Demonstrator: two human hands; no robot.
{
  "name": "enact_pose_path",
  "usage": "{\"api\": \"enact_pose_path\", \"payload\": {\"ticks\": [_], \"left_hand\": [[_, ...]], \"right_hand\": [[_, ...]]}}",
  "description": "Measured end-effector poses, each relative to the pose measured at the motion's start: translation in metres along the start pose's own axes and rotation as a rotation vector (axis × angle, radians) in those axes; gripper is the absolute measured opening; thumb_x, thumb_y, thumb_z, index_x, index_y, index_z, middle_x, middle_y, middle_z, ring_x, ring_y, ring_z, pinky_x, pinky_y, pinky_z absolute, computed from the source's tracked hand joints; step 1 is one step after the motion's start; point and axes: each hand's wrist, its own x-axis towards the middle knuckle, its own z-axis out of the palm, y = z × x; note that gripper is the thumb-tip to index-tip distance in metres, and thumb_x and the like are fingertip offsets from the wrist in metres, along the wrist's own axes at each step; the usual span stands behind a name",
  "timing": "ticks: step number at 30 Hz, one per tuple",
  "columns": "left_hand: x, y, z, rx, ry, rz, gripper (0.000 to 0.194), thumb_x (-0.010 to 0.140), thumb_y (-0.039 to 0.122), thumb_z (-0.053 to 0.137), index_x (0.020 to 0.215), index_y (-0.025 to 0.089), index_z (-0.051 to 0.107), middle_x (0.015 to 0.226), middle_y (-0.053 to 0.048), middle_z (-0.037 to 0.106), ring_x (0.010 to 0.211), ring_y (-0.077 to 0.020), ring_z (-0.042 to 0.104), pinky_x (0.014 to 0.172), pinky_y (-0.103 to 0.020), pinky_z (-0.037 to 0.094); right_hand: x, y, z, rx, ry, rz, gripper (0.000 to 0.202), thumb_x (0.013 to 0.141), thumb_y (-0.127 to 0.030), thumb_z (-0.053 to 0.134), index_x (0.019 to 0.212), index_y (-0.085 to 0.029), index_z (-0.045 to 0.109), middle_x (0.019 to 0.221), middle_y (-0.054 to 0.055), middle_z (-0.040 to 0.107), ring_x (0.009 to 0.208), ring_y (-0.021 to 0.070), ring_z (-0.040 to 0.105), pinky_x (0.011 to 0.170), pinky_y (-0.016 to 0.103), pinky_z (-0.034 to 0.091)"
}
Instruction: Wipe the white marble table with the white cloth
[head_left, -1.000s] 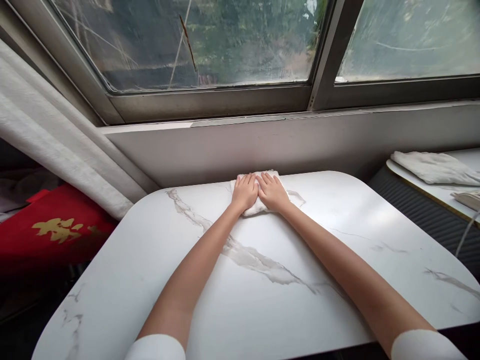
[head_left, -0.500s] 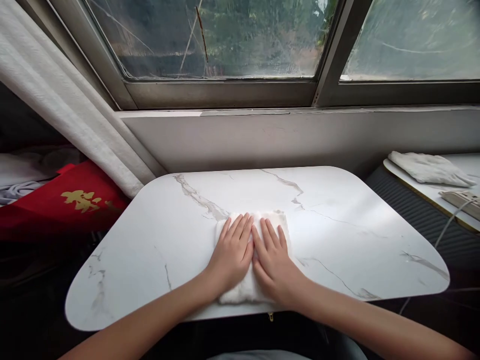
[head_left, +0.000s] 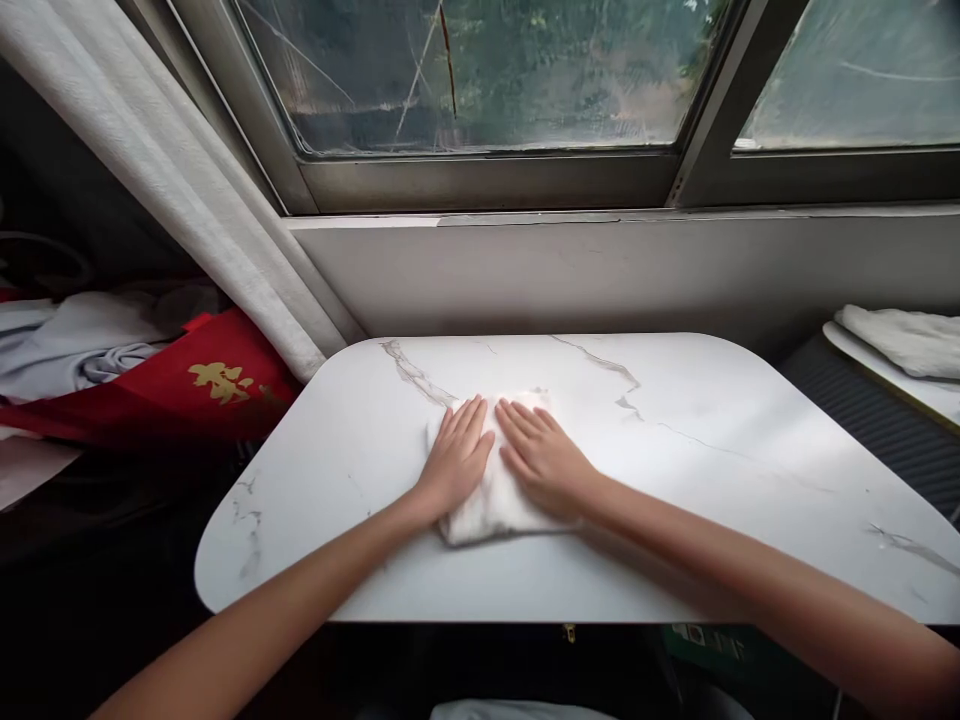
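A folded white cloth (head_left: 499,505) lies flat on the white marble-patterned table (head_left: 300,520), near its middle. On the cloth's left part rests my left hand (head_left: 456,455), palm down with its fingers stretched out. My right hand (head_left: 546,455) lies flat on the right part of the same cloth, fingers spread and pointing up and to the left. A small gap separates the two hands. Neither hand has its fingers wrapped round anything.
A window (head_left: 480,185) and a low wall stand behind the table. At the left hang a pale curtain (head_left: 180,190) and a red cloth (head_left: 165,395) with a gold mark. Another white cloth (head_left: 904,340) lies on a surface at the right.
Both hands and the cloth have moved away from the table's front edge, toward the window. The fingertips are a little farther apart. The view has shifted to the left.
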Motion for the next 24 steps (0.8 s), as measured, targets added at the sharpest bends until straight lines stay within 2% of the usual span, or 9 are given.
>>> {"api": "enact_pose_path", "payload": {"ticks": [4,7,9,12,15,18,21,24], "left_hand": [[0.072,-0.012,0.0,0.033,0.109,0.066,0.05,0.094,0.024,0.021,0.139,0.007,0.037,0.148,-0.011,0.035,0.139,-0.0172,0.025,0.116,-0.039,0.011],[0.119,-0.025,-0.003,0.025,0.142,0.093,0.049,0.093,0.024,0.025,0.137,0.011,0.041,0.146,-0.008,0.04,0.137,-0.0161,0.029,0.116,-0.037,0.014],[0.142,-0.035,-0.007,0.017,0.132,0.116,0.049,0.092,0.023,0.026,0.136,0.011,0.042,0.145,-0.008,0.04,0.137,-0.0159,0.03,0.115,-0.037,0.015],[0.165,-0.051,-0.013,0.011,0.113,0.143,0.049,0.092,0.023,0.025,0.136,0.01,0.042,0.146,-0.008,0.04,0.137,-0.0159,0.029,0.115,-0.036,0.014],[0.173,-0.065,-0.02,0.029,0.122,0.133,0.049,0.092,0.023,0.026,0.136,0.011,0.042,0.146,-0.008,0.04,0.136,-0.0164,0.03,0.115,-0.037,0.015],[0.169,-0.076,-0.025,0.063,0.143,0.108,0.049,0.092,0.022,0.026,0.136,0.01,0.042,0.146,-0.009,0.04,0.136,-0.0174,0.031,0.115,-0.038,0.016],[0.156,-0.081,-0.027,0.098,0.154,0.086,0.049,0.092,0.021,0.025,0.137,0.009,0.041,0.147,-0.01,0.038,0.137,-0.0179,0.029,0.115,-0.039,0.015],[0.135,-0.082,-0.026,0.121,0.15,0.095,0.049,0.093,0.022,0.025,0.138,0.008,0.04,0.147,-0.01,0.037,0.137,-0.0171,0.028,0.115,-0.037,0.015]], "right_hand": [[0.057,0.039,-0.002,-0.088,0.138,0.079,0.057,0.098,-0.038,0.018,0.147,-0.009,0.022,0.153,0.008,0.021,0.141,0.0213,0.016,0.114,0.039,0.013],[0.094,0.054,-0.001,-0.165,0.237,0.184,0.056,0.097,-0.034,0.022,0.146,-0.008,0.027,0.152,0.01,0.025,0.14,0.0235,0.018,0.113,0.039,0.014],[0.114,0.058,0.0,-0.204,0.296,0.256,0.056,0.096,-0.031,0.024,0.145,-0.006,0.028,0.151,0.014,0.027,0.139,0.0251,0.021,0.112,0.04,0.014],[0.14,0.057,0.003,-0.222,0.347,0.309,0.055,0.095,-0.03,0.025,0.144,-0.005,0.03,0.15,0.016,0.029,0.138,0.0261,0.023,0.111,0.042,0.015],[0.161,0.053,0.005,-0.213,0.371,0.307,0.055,0.094,-0.03,0.026,0.143,-0.006,0.032,0.149,0.016,0.031,0.138,0.0261,0.024,0.11,0.043,0.015],[0.172,0.047,0.007,-0.203,0.368,0.288,0.055,0.094,-0.029,0.027,0.143,-0.006,0.032,0.149,0.016,0.031,0.138,0.0258,0.024,0.111,0.043,0.015],[0.169,0.038,0.009,-0.192,0.34,0.248,0.055,0.094,-0.03,0.026,0.144,-0.007,0.031,0.15,0.015,0.029,0.139,0.0243,0.022,0.111,0.043,0.014],[0.153,0.025,0.014,-0.179,0.322,0.217,0.056,0.095,-0.033,0.024,0.144,-0.007,0.03,0.151,0.015,0.027,0.139,0.0244,0.021,0.111,0.043,0.013]]}}
